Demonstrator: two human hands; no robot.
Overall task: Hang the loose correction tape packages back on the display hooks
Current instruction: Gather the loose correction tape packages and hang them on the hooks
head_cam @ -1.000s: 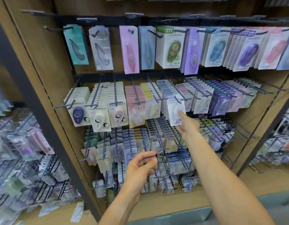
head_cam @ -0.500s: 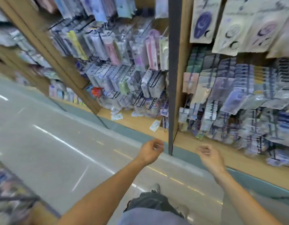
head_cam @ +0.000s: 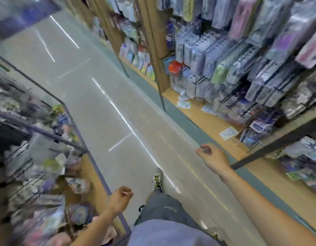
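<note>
A wooden bottom shelf (head_cam: 203, 119) runs along the right under blurred hanging packs. Three loose flat packets lie on it: one (head_cam: 183, 104) near the post, another (head_cam: 207, 109) beside it, a third (head_cam: 228, 133) nearer.

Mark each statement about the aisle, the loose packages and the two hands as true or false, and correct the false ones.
1. Loose packages lie flat on the wooden bottom shelf. True.
2. The right hand is gripping a package. False: its fingers are loosely curled and hold nothing.
3. The left hand is touching a display hook. False: it hangs over the floor near the person's leg, away from any hook.
4. One shoe shows on the grey floor between the hands. True.
5. A red item sits among the goods hanging right of the wooden upright. True.
</note>
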